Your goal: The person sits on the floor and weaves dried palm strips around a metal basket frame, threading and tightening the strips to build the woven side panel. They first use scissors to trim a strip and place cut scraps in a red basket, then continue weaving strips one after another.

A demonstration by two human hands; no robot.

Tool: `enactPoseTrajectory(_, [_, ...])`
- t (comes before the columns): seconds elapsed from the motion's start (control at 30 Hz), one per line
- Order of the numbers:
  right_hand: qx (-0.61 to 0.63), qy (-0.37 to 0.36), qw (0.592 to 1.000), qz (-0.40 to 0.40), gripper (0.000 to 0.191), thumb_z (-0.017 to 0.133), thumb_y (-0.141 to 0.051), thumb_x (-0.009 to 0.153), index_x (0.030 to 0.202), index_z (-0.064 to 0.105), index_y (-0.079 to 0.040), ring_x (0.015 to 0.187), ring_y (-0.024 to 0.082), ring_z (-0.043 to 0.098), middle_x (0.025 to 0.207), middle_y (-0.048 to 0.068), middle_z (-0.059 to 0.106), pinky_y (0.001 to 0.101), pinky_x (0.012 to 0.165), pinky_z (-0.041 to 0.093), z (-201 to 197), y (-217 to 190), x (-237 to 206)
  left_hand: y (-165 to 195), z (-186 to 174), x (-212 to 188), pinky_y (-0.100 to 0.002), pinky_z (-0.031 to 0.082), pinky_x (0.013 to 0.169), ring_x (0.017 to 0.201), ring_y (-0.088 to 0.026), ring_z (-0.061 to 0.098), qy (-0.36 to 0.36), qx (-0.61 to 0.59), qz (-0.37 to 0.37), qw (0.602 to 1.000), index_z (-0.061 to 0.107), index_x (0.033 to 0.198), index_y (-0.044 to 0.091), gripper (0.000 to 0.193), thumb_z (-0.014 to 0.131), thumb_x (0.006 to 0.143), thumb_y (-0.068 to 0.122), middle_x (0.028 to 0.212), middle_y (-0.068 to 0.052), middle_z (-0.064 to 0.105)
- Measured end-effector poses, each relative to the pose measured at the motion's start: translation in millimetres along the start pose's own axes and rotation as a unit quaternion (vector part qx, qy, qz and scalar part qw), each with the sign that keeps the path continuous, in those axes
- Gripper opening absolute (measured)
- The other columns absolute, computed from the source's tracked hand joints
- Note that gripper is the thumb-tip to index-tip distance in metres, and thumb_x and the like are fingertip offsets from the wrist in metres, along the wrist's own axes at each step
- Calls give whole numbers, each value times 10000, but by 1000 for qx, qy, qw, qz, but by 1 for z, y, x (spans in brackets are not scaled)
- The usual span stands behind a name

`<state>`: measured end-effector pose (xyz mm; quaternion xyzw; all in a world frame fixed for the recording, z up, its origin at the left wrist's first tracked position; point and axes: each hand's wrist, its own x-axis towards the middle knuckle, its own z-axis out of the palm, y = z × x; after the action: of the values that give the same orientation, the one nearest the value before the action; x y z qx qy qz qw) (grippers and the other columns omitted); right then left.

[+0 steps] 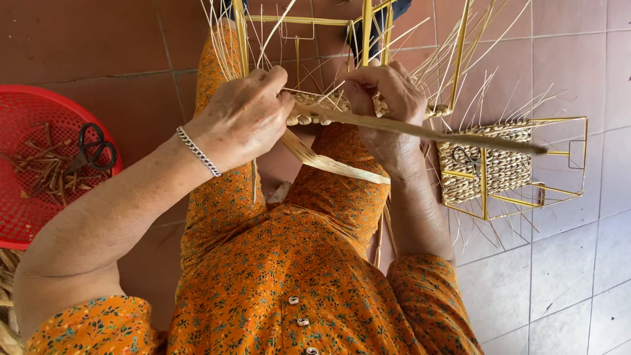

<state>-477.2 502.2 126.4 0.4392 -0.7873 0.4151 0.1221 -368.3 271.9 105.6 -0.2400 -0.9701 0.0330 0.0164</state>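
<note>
Gripping flat dried fibre strands [342,118], both hands, left [243,118] and right [388,108], braid over yellow wire frame [365,29].

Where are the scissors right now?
In the head view the black-handled scissors lie in the red basket on the floor at the person's left, among dry straw scraps, beyond the left hand.

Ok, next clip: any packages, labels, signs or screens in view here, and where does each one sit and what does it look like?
None in view: no package, label, sign or screen.
What is there: a red plastic basket on the floor at the left, with black-handled scissors and straw scraps in it.
A partly woven yellow wire-frame basket stands on the tiles at the right.
</note>
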Motion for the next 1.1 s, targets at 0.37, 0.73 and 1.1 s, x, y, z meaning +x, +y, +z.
enactPoseTrajectory(0.37, [37, -156, 979, -125, 122, 780, -114, 994, 976, 688, -36, 764, 156, 618, 894, 43, 710, 332, 705, 557, 43, -38, 2, 19, 18, -44, -285, 643, 791, 933, -172, 668, 406, -452, -132, 784, 632, 1094, 6, 44, 674, 1085, 15, 1110, -102, 646])
enactPoseTrajectory(0.73, [-104, -267, 958, -28, 257, 627, -256, 1048, 871, 672, -75, 451, 132, 558, 664, 41, 645, 335, 401, 468, 71, -15, 25, 31, 13, -46, -268, 650, 793, 920, -151, 678, 439, -546, -137, 700, 647, 1140, 10, 82, 639, 1058, 11, 1137, -96, 658])
enactPoseTrajectory(1.1, [98, -260, 960, -23, 68, 719, -156, 940, 908, 742, -100, 597, 99, 679, 766, 40, 755, 301, 581, 572, 98, 3, 35, 27, 14, -59, -276, 595, 871, 1010, -172, 662, 355, -513, -139, 769, 585, 1189, 31, 91, 605, 1107, -5, 1137, -89, 635])
